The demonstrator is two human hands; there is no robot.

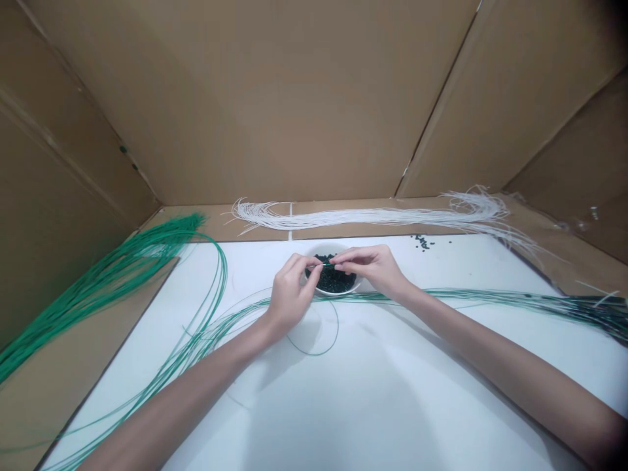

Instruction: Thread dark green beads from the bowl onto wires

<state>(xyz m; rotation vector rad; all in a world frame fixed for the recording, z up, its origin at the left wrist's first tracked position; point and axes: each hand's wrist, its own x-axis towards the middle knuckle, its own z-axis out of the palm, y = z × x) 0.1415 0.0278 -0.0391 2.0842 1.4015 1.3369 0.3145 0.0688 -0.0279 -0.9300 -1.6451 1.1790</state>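
Note:
A white bowl of small dark pieces stands on the white board. Over its left side, my left hand pinches a thin green strand. My right hand closes its fingertips at the strand's other side, above the bowl, where a small dark piece seems to be, too small to make out surely. The fingertips of both hands are close together. Beneath my left hand a green strand curls in a loop on the board.
Long green strands cross the white board behind my wrists. A green bundle lies at the left, a white bundle along the back. Loose dark pieces lie at the back right. Cardboard walls surround the board.

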